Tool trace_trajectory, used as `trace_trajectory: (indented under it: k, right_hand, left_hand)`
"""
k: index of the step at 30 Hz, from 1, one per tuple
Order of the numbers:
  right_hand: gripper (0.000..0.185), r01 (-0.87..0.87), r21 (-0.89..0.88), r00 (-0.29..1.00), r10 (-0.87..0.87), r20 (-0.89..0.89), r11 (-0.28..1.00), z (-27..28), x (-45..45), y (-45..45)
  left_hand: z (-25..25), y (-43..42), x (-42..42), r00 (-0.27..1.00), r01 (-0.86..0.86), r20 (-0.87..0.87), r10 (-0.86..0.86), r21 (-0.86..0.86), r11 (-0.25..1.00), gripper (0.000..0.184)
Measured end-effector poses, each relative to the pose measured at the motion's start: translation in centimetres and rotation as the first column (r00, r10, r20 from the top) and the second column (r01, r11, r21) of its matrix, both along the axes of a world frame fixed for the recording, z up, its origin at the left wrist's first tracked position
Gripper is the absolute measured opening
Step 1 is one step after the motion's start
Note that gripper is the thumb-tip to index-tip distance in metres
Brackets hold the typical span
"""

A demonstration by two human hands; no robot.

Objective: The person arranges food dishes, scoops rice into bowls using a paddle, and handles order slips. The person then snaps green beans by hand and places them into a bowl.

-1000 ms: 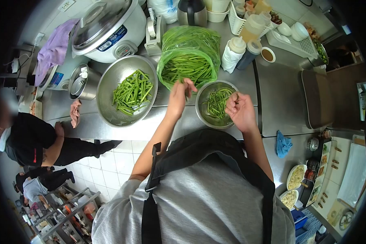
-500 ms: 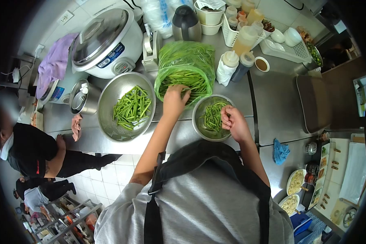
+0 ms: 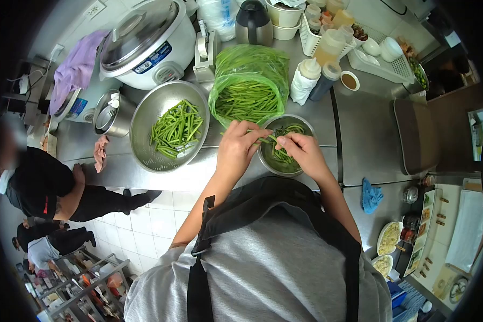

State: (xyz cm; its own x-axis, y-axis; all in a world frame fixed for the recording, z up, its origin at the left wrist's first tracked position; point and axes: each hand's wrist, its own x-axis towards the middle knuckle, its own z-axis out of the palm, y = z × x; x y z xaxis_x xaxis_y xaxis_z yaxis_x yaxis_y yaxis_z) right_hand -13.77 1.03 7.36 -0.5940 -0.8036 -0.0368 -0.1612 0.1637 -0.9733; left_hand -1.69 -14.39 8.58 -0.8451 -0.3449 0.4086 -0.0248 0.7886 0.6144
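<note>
Over the small metal bowl (image 3: pixel 306 126), my left hand (image 3: pixel 238 147) and my right hand (image 3: pixel 305 154) meet with fingers closed on a green bean (image 3: pixel 269 138). Thin green pieces (image 3: pixel 282 155) lie in the bowl beneath. Just beyond my left hand, a green plastic bag (image 3: pixel 252 59) lies with its mouth toward me, full of long green beans (image 3: pixel 248 102). To the left is a large perforated metal colander (image 3: pixel 144 140) holding short cut green beans (image 3: pixel 177 129).
A rice cooker (image 3: pixel 145 43), a thermos jug (image 3: pixel 254 24) and squeeze bottles (image 3: pixel 306 80) line the back of the steel counter. A sauce cup (image 3: pixel 350 81) and blue cloth (image 3: pixel 371 196) are to the right. A person in black (image 3: pixel 43 182) stands at the left.
My left hand has come out of the bag's mouth and moved toward me and right, over the bowl. My right hand has shifted slightly left to meet it at the bean.
</note>
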Motion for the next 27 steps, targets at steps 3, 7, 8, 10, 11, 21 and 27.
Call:
trace_trajectory:
  k: [3,7,8,10,11,21,27]
  right_hand:
    - [0.024,-0.031,0.110,0.999,0.035,-0.041,0.993,1.6,0.3,0.6]
    - [0.023,-0.081,0.258,0.996,0.091,-0.026,0.963,2.5,0.2,1.1]
    - [0.022,-0.063,0.187,0.998,0.058,0.034,0.980,2.3,0.2,1.2]
    - [0.022,-0.013,0.048,0.987,0.005,0.160,0.999,1.2,0.3,1.3]
    - [0.021,0.021,0.008,0.975,-0.023,0.222,1.000,0.9,0.4,1.3]
    - [0.030,0.364,-0.382,0.705,0.016,0.709,0.849,-1.5,0.5,0.4]
    - [0.035,-0.088,-0.074,0.764,0.115,0.635,0.993,-1.2,2.0,-0.1]
  left_hand:
    - [-0.2,0.4,0.3,1.000,0.010,-0.006,-0.010,0.000,1.000,0.034]
    - [-1.2,0.9,0.2,1.000,0.011,-0.023,-0.010,0.044,0.999,0.030]
    - [-1.3,1.2,0.1,1.000,0.006,-0.026,-0.004,0.065,0.998,0.030]
    - [-1.4,1.5,0.0,1.000,0.004,-0.017,-0.002,0.120,0.993,0.029]
    - [-1.5,1.6,0.1,1.000,0.001,-0.012,0.000,0.148,0.989,0.028]
    - [-3.1,2.3,-0.2,0.999,-0.033,0.029,0.018,0.726,0.687,0.020]
    - [-3.2,0.9,-0.5,1.000,0.005,-0.003,-0.005,0.881,0.473,0.024]
